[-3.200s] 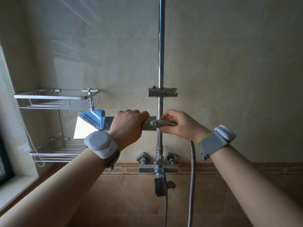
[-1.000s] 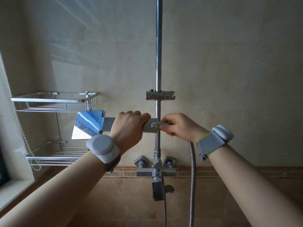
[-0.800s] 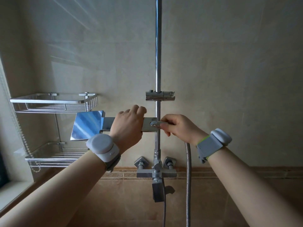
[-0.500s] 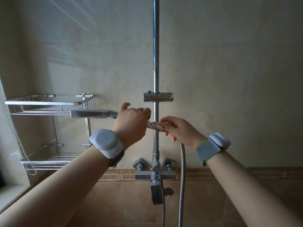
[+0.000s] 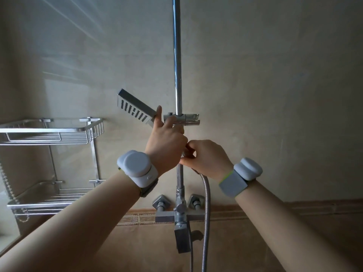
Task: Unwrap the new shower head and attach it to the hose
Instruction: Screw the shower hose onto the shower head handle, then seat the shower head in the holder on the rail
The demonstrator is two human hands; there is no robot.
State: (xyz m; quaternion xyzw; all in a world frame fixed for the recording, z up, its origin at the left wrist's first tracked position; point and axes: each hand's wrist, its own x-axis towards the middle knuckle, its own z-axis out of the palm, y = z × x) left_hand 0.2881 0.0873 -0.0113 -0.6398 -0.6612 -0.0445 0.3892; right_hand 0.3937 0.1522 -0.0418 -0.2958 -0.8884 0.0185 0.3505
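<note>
The square chrome shower head [image 5: 135,109] points up and to the left, its nozzle face turned toward me. My left hand [image 5: 167,143] grips its handle, index finger stretched along the neck; the handle itself is hidden in my palm. My right hand [image 5: 206,159] pinches the hose end where it meets the handle base, just right of my left hand. The metal hose [image 5: 206,203] loops down from my right hand past the faucet. The joint between hose and handle is covered by my fingers.
A vertical chrome riser rail [image 5: 177,55] runs up the tiled wall, with a slider bracket [image 5: 188,119] just above my hands. The faucet mixer [image 5: 181,213] sits below. A two-tier wire corner shelf [image 5: 51,132] hangs at the left.
My left hand has swung the shower head from lying flat toward the left to tilted up, nozzle face now showing. My right hand stays on the hose end, which rose slightly.
</note>
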